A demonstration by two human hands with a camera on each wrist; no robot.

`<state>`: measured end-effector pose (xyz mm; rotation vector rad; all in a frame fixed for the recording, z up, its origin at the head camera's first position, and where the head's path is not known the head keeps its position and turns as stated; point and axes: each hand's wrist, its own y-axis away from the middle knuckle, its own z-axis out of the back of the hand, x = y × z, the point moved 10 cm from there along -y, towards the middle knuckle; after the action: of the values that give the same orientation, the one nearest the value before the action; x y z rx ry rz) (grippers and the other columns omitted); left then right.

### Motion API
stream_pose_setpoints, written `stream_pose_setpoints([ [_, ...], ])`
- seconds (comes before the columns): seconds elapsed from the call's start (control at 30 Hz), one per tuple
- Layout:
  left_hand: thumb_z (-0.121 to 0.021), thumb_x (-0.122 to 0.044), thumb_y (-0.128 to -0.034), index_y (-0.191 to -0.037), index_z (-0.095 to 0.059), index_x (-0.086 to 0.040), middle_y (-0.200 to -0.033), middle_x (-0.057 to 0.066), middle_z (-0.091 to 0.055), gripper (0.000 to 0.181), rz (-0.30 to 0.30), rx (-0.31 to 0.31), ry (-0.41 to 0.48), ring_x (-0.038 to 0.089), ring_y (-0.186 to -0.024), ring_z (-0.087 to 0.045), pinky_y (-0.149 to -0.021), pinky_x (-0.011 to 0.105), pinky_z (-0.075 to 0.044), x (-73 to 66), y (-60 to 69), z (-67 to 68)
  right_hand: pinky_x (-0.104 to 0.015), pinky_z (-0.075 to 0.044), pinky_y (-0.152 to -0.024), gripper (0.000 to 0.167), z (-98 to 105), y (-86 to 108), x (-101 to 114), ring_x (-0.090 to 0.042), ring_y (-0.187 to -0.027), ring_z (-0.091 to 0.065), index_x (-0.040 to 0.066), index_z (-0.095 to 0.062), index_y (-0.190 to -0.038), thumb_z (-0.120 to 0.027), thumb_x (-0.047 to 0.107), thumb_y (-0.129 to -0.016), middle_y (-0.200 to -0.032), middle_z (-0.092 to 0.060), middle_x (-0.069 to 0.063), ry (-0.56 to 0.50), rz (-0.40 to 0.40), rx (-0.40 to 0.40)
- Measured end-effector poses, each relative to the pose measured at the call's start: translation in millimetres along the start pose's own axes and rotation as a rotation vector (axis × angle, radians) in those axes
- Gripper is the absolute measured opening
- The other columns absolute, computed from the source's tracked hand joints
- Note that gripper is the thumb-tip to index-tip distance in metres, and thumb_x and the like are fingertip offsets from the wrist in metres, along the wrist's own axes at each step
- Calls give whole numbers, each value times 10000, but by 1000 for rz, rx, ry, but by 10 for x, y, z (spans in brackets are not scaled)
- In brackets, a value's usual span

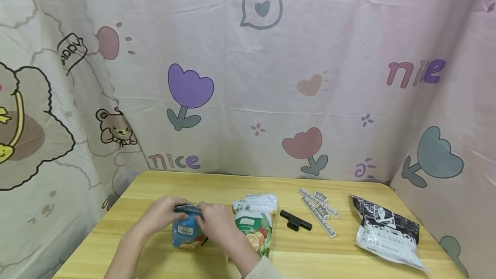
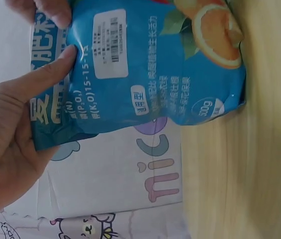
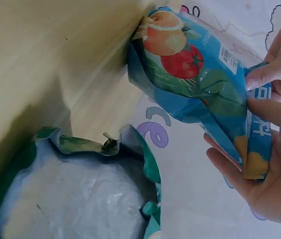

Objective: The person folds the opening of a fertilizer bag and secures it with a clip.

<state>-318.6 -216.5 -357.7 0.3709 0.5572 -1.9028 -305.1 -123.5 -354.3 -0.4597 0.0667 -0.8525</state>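
A blue bag with fruit pictures stands on the table, its top edge folded over. My left hand pinches the fold at its left end, thumb on the near side, as the left wrist view shows with the hand and the bag. At the fold's right end my right hand grips it between thumb and fingers; in the right wrist view this hand lies along the folded strip of the bag.
Right of the hands lies a green and white bag, then a black clip, two ruler-like strips and a black and white bag. A patterned curtain hangs behind the wooden table.
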Motion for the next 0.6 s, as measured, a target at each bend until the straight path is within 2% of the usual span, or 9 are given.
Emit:
stream_pose_setpoints([
  [0.1, -750, -163, -739, -983, -697, -62, -868, 4, -678, 270, -25, 30, -6, 155, -759, -630, -662, 338, -515, -28, -6, -11, -143, -370, -431, 210, 10, 6, -32, -17, -539, -523, 135, -673, -956, -667, 313, -846, -732, -645, 59, -10, -21, -10],
  [0.17, -756, -162, -729, -980, -701, -61, -866, 7, -681, 275, -35, 27, -20, 168, -771, -634, -669, 343, -516, -32, -1, -6, -137, -356, -417, 215, 15, 5, -47, -18, -511, -511, 135, -681, -945, -676, 320, -834, -710, -645, 56, -21, -41, -32],
  [0.3, -768, -172, -710, -930, -724, -92, -838, -11, -686, 238, -47, -11, -51, 166, -754, -632, -657, 350, -511, -33, -5, 10, -131, -341, -401, 194, 56, 8, -76, -36, -471, -508, 136, -696, -878, -717, 308, -792, -663, -640, 47, -32, -70, -117],
  [0.43, -774, -179, -699, -891, -744, -140, -824, -35, -692, 198, -49, -48, -69, 156, -752, -639, -649, 347, -511, -23, -15, 25, -146, -378, -431, 143, 111, 9, -76, -65, -508, -561, 148, -717, -811, -759, 268, -746, -669, -656, 49, -32, -69, -212],
  [0.6, -768, -184, -703, -868, -752, -179, -815, -56, -692, 166, -71, -74, -79, 128, -736, -641, -625, 317, -510, -30, -24, 37, -140, -371, -425, 100, 108, 8, -92, -62, -510, -564, 163, -734, -783, -766, 246, -737, -664, -659, 60, -35, -87, -245],
])
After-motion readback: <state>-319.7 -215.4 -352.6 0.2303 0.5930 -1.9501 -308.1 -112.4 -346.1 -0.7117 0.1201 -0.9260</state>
